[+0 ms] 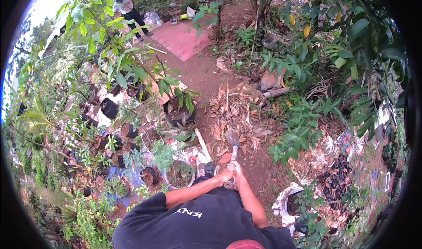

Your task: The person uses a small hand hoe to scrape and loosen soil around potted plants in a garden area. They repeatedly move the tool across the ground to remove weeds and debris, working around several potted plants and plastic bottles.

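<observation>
Both hands are on a digging tool [234, 151] with a wooden handle, a hoe or spade. Its greyish blade [231, 137] points away from me over a heap of dry leaves [234, 112]; whether it touches them I cannot tell. My left hand [227, 174] grips the shaft near its butt end, which sticks out close to my waist. Just above it, my right hand [236, 167] wraps the same shaft. One dark shoe [209, 169] shows left of the handle.
A black pot with a leafy sapling [179, 115] stands ahead on the left, near a pale stick [202, 145]. Several smaller pots [129, 129] crowd the left. Leafy branches [293, 140] reach in from the right. Another person [132, 15] stands beside a red mat [181, 39].
</observation>
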Action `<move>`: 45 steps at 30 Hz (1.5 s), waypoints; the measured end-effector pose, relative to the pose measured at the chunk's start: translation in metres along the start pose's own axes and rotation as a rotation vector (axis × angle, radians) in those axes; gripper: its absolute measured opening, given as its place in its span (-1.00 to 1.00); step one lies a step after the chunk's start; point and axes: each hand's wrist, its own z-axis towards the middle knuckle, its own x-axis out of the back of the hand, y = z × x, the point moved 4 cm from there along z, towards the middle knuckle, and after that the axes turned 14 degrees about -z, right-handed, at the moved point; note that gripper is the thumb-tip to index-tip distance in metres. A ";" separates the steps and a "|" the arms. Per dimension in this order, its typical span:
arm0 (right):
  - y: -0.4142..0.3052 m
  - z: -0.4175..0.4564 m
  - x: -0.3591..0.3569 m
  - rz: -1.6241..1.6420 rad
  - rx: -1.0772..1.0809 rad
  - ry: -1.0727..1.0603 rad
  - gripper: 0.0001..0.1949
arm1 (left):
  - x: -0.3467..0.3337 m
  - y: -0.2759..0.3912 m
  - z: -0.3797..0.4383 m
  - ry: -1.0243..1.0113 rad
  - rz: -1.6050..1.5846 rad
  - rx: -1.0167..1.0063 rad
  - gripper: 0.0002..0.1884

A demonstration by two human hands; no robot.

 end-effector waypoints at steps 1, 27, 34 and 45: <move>-0.008 -0.013 -0.013 0.004 -0.045 -0.011 -0.79 | 0.004 0.008 -0.002 -0.018 -0.036 0.025 -0.79; -0.097 0.117 -0.009 -0.136 -0.192 -0.134 -0.86 | -0.004 0.065 0.006 -0.103 -0.655 -0.179 -0.73; -0.060 0.064 0.014 -0.373 -0.300 -0.186 -0.88 | -0.057 -0.032 -0.016 0.113 -0.824 -0.313 -0.70; 0.059 -0.015 0.050 -0.794 -0.643 -0.406 -0.89 | -0.121 -0.145 -0.077 0.389 -1.308 -0.596 -0.65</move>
